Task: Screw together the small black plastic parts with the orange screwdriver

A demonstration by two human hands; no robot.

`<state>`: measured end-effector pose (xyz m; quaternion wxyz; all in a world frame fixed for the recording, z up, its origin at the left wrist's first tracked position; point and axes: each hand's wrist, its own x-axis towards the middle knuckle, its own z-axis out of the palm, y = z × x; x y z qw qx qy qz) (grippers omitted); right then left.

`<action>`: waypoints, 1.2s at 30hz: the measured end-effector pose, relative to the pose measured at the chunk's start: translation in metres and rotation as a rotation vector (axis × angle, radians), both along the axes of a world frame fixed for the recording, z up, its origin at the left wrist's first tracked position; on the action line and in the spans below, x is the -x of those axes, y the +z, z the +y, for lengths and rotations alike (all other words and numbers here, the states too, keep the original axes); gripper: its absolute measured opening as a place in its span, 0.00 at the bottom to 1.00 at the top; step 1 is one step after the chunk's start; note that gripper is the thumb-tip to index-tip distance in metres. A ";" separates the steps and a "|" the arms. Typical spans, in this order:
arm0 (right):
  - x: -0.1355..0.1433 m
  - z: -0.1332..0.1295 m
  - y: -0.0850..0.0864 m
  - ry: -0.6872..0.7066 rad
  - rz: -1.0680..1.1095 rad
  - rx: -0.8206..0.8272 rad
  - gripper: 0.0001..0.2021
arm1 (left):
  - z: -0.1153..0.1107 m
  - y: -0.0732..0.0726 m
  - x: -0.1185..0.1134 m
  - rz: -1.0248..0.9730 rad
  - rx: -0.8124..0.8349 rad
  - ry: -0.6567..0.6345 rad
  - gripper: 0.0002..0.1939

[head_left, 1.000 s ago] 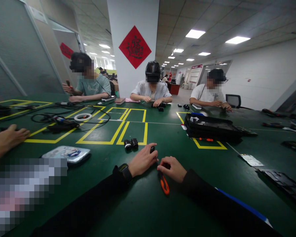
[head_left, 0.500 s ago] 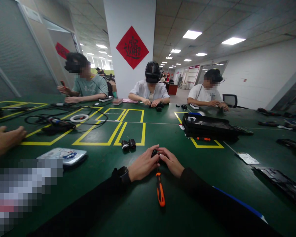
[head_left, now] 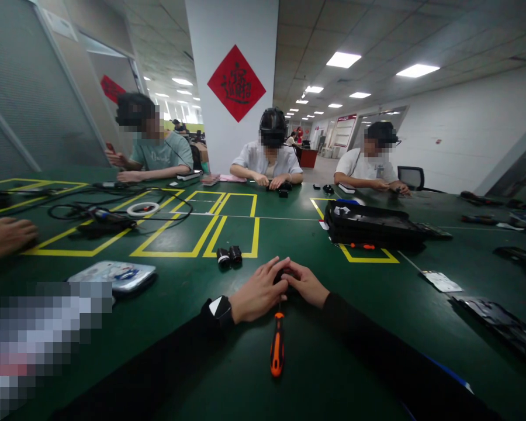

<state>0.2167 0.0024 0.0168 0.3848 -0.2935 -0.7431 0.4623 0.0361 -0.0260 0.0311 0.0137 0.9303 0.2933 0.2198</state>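
My left hand (head_left: 259, 290) and my right hand (head_left: 307, 285) meet above the green table, fingertips together and curled around a small black part. Fingers hide most of that part, so its exact kind does not show. Below them, an orange-and-black screwdriver (head_left: 277, 345) points its handle toward me. Its shaft runs up under the fingers of my left hand, where the tip is hidden. Beyond my left hand, two small black cylindrical pieces (head_left: 229, 257) sit side by side on the table.
A phone in a patterned case (head_left: 118, 276) lies left, near another person's hand (head_left: 9, 238). Black cables (head_left: 100, 216) and a white ring (head_left: 142, 209) are farther back. Black trays (head_left: 368, 225) stand right, with an orange screwdriver (head_left: 363, 246) before them. Three people sit opposite.
The screwdriver's handle has swung slightly left and is more upright in view. My fingers now cover the black part more. The other person's hand at left has lowered toward the table.
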 end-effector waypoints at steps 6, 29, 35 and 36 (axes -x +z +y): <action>-0.002 -0.003 0.004 0.112 0.080 -0.003 0.19 | 0.003 0.000 0.003 -0.019 0.058 -0.053 0.13; 0.002 -0.003 -0.001 -0.163 0.026 0.181 0.18 | 0.014 -0.004 0.009 -0.224 0.239 -0.185 0.18; 0.002 -0.002 -0.006 -0.202 0.073 0.242 0.18 | 0.011 0.000 0.009 -0.257 0.312 -0.146 0.22; 0.002 -0.001 -0.006 -0.210 0.074 0.249 0.18 | 0.010 0.001 0.009 -0.267 0.329 -0.133 0.23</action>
